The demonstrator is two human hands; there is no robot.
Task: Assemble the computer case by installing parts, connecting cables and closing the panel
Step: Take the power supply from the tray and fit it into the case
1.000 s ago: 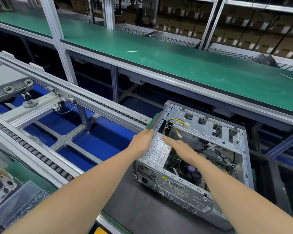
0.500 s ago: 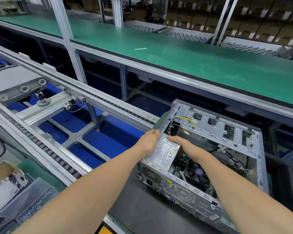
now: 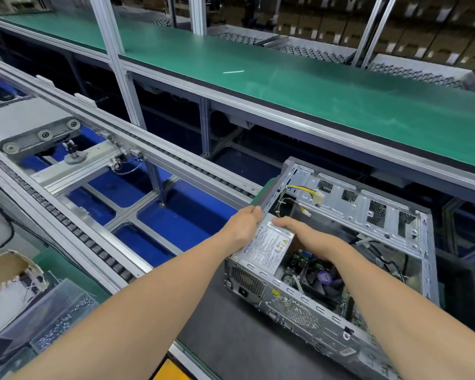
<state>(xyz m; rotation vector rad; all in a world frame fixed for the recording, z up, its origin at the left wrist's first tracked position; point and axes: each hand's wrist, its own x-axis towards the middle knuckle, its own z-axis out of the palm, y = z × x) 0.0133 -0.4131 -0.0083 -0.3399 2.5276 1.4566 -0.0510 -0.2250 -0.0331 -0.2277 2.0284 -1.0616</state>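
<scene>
At four o'clock, the open grey steel computer case (image 3: 368, 259) holds a labelled silver power supply box (image 3: 269, 246). The left hand (image 3: 243, 224) curls on its outer edge; the right hand (image 3: 305, 235) presses flat, fingers extended. It looks heavy and rigid: best gripped by its sides.

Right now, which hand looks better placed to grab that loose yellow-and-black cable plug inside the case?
Probably the right hand: it already reaches inside the open case, below the plug. The left hand sits outside, at the power supply edge.
</scene>
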